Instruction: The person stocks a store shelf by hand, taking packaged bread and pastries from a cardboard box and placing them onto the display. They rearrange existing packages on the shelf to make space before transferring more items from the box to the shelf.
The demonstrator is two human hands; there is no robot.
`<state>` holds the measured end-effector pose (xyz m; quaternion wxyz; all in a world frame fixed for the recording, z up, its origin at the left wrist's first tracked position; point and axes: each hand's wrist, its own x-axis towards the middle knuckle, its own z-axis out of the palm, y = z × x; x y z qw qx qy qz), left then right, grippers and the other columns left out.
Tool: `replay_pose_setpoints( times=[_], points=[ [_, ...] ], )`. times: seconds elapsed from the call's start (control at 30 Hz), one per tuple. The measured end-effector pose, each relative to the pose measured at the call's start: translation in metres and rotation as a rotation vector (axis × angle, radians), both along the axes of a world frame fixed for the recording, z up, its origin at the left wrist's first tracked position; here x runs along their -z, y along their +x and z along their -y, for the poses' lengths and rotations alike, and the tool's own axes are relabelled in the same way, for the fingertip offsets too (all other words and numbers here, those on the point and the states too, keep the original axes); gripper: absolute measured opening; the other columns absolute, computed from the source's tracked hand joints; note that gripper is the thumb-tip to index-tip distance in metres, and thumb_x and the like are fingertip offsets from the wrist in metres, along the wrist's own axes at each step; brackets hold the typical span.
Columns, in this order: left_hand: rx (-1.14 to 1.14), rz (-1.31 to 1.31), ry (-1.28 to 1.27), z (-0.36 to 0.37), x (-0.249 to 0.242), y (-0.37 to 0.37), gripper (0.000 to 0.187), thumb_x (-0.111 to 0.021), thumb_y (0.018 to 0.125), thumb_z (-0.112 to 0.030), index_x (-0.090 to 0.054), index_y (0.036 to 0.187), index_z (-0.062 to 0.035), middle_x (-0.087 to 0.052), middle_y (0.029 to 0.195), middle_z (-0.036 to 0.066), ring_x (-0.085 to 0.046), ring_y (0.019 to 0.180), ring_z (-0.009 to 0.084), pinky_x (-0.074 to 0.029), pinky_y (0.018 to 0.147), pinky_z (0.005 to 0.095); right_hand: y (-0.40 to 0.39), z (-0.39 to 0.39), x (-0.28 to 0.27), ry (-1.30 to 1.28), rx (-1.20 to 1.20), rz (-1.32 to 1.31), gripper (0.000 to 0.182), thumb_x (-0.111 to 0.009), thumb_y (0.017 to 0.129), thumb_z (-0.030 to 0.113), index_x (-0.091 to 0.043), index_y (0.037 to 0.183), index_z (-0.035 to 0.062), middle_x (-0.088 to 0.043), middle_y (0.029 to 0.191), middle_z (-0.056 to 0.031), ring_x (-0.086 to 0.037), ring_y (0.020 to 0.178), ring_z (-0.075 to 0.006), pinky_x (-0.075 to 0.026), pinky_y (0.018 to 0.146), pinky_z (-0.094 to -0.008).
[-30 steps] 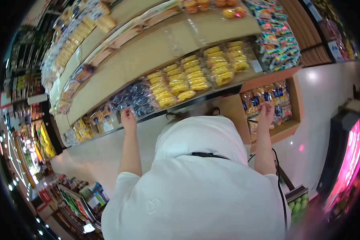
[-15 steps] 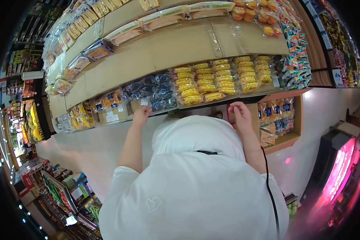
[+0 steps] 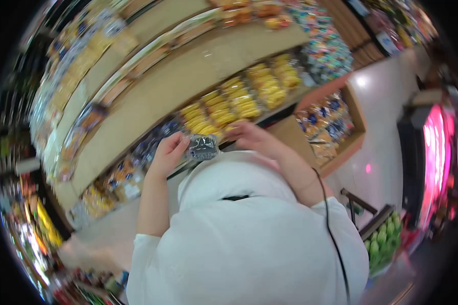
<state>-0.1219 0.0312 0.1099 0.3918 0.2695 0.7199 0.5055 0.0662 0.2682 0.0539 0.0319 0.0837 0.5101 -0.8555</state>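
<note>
Between my hands hangs a small dark package in clear wrapping, its left edge pinched by my left hand. My right hand is just to the right of the package, in front of the yellow packs; its fingers are blurred, and their grip is unclear. Rows of yellow wrapped packs lie along the front of the shelf above my hands. To their left are more dark blue packs, partly behind my left hand.
An open cardboard box with wrapped packs stands to the right. Long wrapped loaves line the upper shelf. A crate of green produce is at the lower right, near a pink-lit case.
The dark package is now in my left hand. My right hand has moved left, close to it. The whole view has turned and is blurred.
</note>
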Motion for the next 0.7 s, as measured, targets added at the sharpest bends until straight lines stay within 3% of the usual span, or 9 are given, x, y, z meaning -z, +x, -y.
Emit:
replay_pose_setpoints(
  times=[0.1,0.13,0.23,0.4,0.53,0.6,0.7],
  points=[
    [0.064,0.262,0.035,-0.06,0.0,0.031,0.022,-0.056,0.099,-0.019,-0.055,0.081,-0.0069,-0.052,0.074,-0.006,-0.046,0.069,0.003,-0.038,0.061,0.0209,0.013,0.001,-0.05,0.151,-0.051,0.111,0.054,-0.071,0.087,0.01,-0.045,0.133,0.0016,-0.059,0.122,-0.0085,-0.057,0.11,-0.0146,-0.046,0.097,-0.0313],
    [0.157,0.171,0.015,-0.072,0.006,0.035,0.021,-0.055,0.1,-0.021,-0.057,0.083,-0.0076,-0.056,0.075,-0.005,-0.051,0.069,0.0037,-0.042,0.059,0.021,0.02,-0.003,-0.049,0.173,-0.014,0.12,0.056,-0.073,0.086,0.011,-0.045,0.133,0.0016,-0.059,0.121,-0.0083,-0.057,0.11,-0.0149,-0.046,0.098,-0.0316],
    [0.162,0.094,0.017,-0.104,0.018,0.055,0.023,-0.055,0.1,-0.02,-0.058,0.083,-0.005,-0.054,0.07,-0.004,-0.05,0.064,0.0047,-0.041,0.06,0.0203,0.044,-0.021,-0.03,0.171,0.118,0.144,0.059,-0.076,0.083,0.014,-0.046,0.132,0.0017,-0.061,0.119,-0.0077,-0.058,0.11,-0.0155,-0.046,0.098,-0.0322],
    [0.262,0.178,0.039,-0.129,0.018,0.077,0.02,-0.049,0.102,-0.019,-0.06,0.1,-0.0021,-0.062,0.113,0.005,-0.058,0.093,0.0104,-0.048,0.078,0.026,0.119,-0.076,-0.015,-0.016,0.541,0.183,0.053,-0.073,0.086,0.01,-0.048,0.132,0.0028,-0.061,0.12,-0.0073,-0.057,0.113,-0.016,-0.046,0.098,-0.0317],
    [0.287,0.185,-0.089,-0.136,0.035,0.094,0.02,-0.051,0.101,-0.018,-0.061,0.108,-0.0022,-0.064,0.107,0.005,-0.059,0.093,0.011,-0.046,0.08,0.0245,0.206,-0.142,0.094,0.147,1.069,0.301,0.053,-0.07,0.087,0.009,-0.048,0.135,0.0028,-0.062,0.118,-0.006,-0.057,0.111,-0.0181,-0.045,0.097,-0.0325],
    [0.286,0.203,-0.129,-0.143,0.04,0.106,0.02,-0.052,0.1,-0.016,-0.061,0.11,-0.0021,-0.064,0.106,0.004,-0.06,0.094,0.0113,-0.047,0.08,0.025,0.242,-0.179,0.088,0.232,1.246,0.199,0.043,-0.071,0.087,0.012,-0.052,0.126,0.0054,-0.062,0.105,-0.0043,-0.058,0.095,-0.0141,-0.049,0.083,-0.0293],
    [0.314,0.19,-0.173,-0.156,0.044,0.118,0.018,-0.053,0.1,-0.015,-0.061,0.111,-0.0027,-0.064,0.106,0.004,-0.061,0.094,0.012,-0.048,0.08,0.0253,0.301,-0.24,0.151,0.149,1.51,0.59,0.042,-0.076,0.084,0.019,-0.055,0.117,0.0021,-0.06,0.094,-0.003,-0.056,0.083,-0.0123,-0.047,0.075,-0.0286]
  ],
)
